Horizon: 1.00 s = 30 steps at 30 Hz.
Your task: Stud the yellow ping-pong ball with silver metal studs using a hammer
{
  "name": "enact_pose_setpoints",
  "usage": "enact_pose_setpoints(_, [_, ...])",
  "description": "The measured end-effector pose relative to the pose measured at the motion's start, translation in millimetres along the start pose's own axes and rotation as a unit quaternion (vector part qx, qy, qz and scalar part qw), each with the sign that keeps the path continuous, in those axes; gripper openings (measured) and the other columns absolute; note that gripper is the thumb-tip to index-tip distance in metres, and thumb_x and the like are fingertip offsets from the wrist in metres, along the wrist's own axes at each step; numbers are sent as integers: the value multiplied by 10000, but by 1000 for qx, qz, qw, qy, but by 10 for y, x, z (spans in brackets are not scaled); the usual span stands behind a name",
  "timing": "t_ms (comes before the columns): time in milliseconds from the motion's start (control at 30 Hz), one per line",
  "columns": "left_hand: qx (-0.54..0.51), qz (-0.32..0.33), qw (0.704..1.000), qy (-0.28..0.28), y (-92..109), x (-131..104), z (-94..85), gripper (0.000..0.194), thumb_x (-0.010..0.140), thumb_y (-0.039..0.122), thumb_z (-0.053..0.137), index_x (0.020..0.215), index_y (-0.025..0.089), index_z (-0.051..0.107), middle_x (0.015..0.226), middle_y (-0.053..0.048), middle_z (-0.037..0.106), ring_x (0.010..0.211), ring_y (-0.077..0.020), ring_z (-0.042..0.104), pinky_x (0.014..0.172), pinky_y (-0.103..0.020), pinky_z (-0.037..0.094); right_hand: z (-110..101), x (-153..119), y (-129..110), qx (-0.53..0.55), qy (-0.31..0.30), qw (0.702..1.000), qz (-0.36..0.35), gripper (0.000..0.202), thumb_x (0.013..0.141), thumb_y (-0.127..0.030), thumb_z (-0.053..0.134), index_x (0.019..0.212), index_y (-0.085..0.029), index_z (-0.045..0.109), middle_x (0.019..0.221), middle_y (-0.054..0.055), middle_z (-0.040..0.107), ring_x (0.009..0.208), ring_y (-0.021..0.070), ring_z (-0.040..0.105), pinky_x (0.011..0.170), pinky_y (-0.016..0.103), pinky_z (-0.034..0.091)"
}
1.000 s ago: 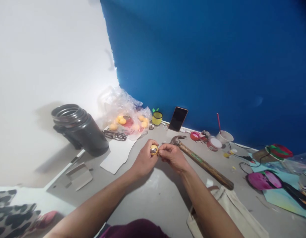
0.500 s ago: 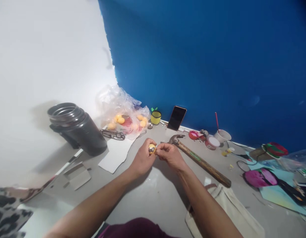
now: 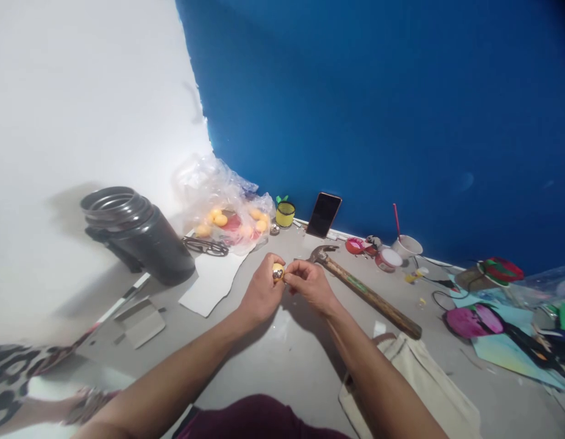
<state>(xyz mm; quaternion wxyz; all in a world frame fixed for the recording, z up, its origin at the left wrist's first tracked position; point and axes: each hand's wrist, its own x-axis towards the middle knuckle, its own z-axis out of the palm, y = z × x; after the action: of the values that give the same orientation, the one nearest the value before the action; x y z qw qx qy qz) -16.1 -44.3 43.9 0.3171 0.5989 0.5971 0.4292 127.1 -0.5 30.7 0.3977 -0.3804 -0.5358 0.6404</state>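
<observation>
I view both bare forearms from above, converging from the lower edge toward the centre. My left forearm point(image 3: 186, 366) runs up and inward to the left wrist point(image 3: 249, 314); its left hand point(image 3: 264, 283) is curled into a closed grip, back outward. My right forearm point(image 3: 378, 360) slants inward to the right wrist point(image 3: 332, 305); its right hand point(image 3: 311, 281) is bent toward the other, thumb and index finger drawn into a fine pinch. The hands sit just beside each other at similar height.
</observation>
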Motion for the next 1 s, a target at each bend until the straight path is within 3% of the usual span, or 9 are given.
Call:
enact_pose_setpoints(167, [5,-9,1000,13,-54,-17,46,118,895,312,542,940,222,480,845,12,543,756,-184,536,679,-319,423,33,-2,2,12,5,1000,24,261,652,-375,827,715,-176,670,680,2,667,609,127,593,552,262,557])
enact_pose_setpoints(467, [18,-9,999,44,-128,-7,108,148,857,312,541,960,219,490,877,-6,570,795,-203,551,708,-333,430,78,-7,10,21,21,999,43,330,619,-421,837,731,-170,654,679,1,676,618,138,620,530,263,577])
enact_pose_setpoints(600, [-32,-36,998,27,-52,29,82,168,824,320,587,920,215,498,810,18,551,733,-175,537,658,-301,424,39,-11,-43,-2,5,999,33,344,640,-455,822,783,-179,676,725,5,680,639,145,614,541,270,571])
enact_pose_setpoints(700, [-109,-78,991,-14,-24,59,48,208,760,266,619,933,209,519,768,41,539,643,-135,510,587,-260,411,-145,18,-141,-105,15,994,0,275,748,-453,727,787,-185,678,735,19,695,630,152,607,559,267,533])
enact_pose_setpoints(767, [-157,-108,981,-35,-19,71,22,284,711,228,625,979,211,533,755,55,545,582,-112,491,541,-239,403,-362,42,-215,-256,73,964,-30,222,836,-399,631,786,-188,679,771,40,716,677,170,630,625,281,514])
enact_pose_setpoints(800, [-172,-117,977,-37,-18,75,8,324,692,216,629,1003,214,539,746,61,548,561,-106,487,524,-232,402,-488,51,-245,-354,117,927,-36,202,859,-361,603,787,-188,679,808,55,726,748,189,649,682,296,506])
enact_pose_setpoints(867, [-189,-126,974,-28,-15,80,-16,373,669,207,639,1032,215,555,713,69,542,536,-101,485,505,-224,404,-739,62,-277,-548,146,823,14,189,870,-358,627,901,-192,711,963,100,749,913,248,671,765,335,480])
enact_pose_setpoints(933, [-198,-132,971,-25,-9,85,-36,396,660,205,646,1049,211,575,657,80,515,511,-101,472,491,-221,399,-946,65,-262,-655,128,739,94,248,815,-378,712,968,-183,721,1068,146,739,1022,299,660,767,343,451])
enact_pose_setpoints(1000, [-201,-136,970,-27,-2,94,-51,406,661,210,648,1063,204,596,640,78,515,496,-101,464,481,-223,397,-1082,70,-215,-679,107,711,147,283,795,-381,732,999,-186,723,1110,146,731,1048,301,653,745,329,422])
